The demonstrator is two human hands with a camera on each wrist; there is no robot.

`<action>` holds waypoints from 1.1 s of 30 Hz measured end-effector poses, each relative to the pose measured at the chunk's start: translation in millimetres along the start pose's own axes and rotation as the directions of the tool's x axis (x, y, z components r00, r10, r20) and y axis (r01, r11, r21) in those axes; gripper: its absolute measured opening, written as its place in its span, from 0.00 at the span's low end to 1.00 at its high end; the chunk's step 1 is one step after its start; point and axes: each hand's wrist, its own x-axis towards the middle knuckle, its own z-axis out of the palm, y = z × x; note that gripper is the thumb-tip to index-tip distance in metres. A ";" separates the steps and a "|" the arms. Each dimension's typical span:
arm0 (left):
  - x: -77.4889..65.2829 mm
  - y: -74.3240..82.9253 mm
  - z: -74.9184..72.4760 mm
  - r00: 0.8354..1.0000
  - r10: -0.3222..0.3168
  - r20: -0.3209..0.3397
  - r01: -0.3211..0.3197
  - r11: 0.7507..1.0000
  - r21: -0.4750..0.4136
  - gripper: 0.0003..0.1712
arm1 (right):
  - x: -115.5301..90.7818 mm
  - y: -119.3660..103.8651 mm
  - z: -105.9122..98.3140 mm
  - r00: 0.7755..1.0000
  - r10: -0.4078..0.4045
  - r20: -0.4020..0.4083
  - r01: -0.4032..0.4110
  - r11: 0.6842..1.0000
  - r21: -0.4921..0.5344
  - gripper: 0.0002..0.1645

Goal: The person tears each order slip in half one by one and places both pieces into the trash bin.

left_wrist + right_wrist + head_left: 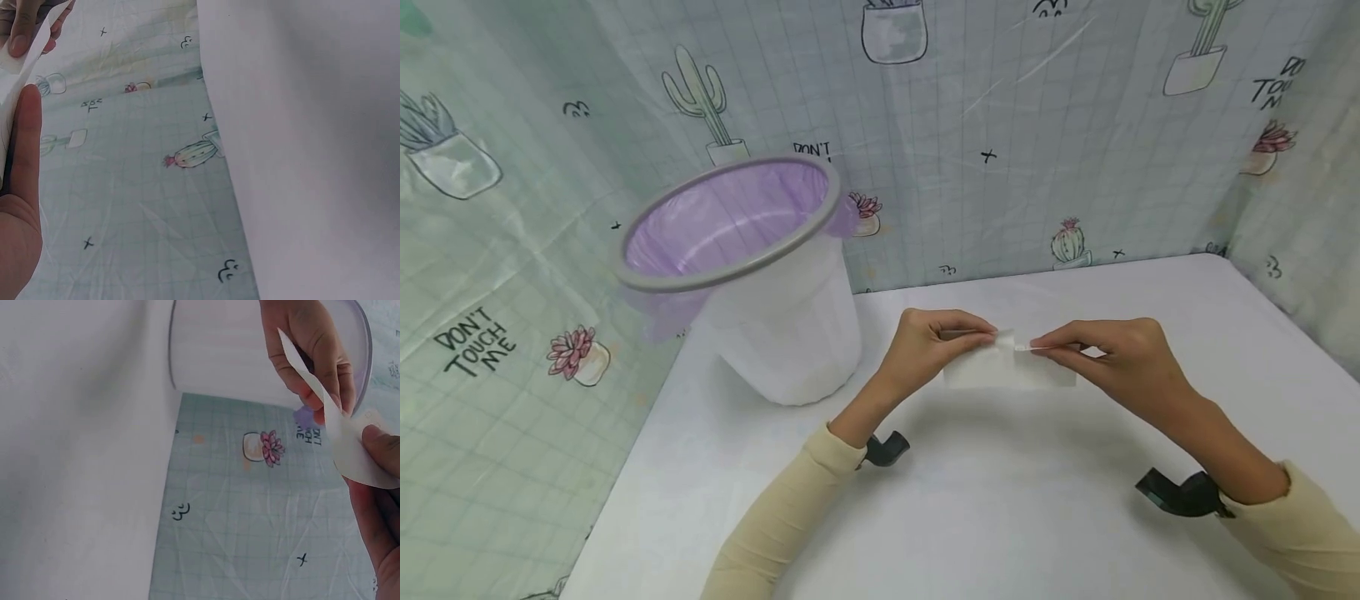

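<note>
A small slip of thin white paper (977, 372) is stretched between both hands above the white table, its lower edge hanging free. My left hand (921, 343) pinches its upper left part between thumb and fingers. At its upper right, my right hand (1112, 354) pinches the edge. In the right wrist view the paper (344, 447) bends in a curve, with a small pale tab (373, 419) beside the right thumb. The left wrist view catches only a side strip of the paper (28, 69), next to the left thumb (28, 137).
A white bin (790, 333) with a grey rim and a purple liner (730, 217) stands on the table (1000, 517) at the back left. Behind the table and along the left hangs a cactus-print sheet (955, 208). A dark wrist-camera mount (1183, 493) juts from the right wrist.
</note>
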 end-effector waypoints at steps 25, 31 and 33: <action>-6.2 -4.7 -4.8 0.999 -0.035 -0.023 0.034 0.998 -0.055 0.06 | 3.5 -1.0 5.0 0.999 0.018 -0.041 -0.019 1.000 -0.005 0.24; -7.2 -3.6 -7.9 0.998 -0.039 -0.044 0.035 0.996 -0.077 0.06 | 6.6 -2.8 0.5 0.999 0.032 -0.018 -0.032 0.999 -0.009 0.14; -7.2 -2.8 -9.3 0.998 -0.043 -0.051 0.039 0.997 -0.073 0.07 | 7.8 -3.5 -0.2 0.999 0.038 -0.016 -0.038 0.999 -0.006 0.07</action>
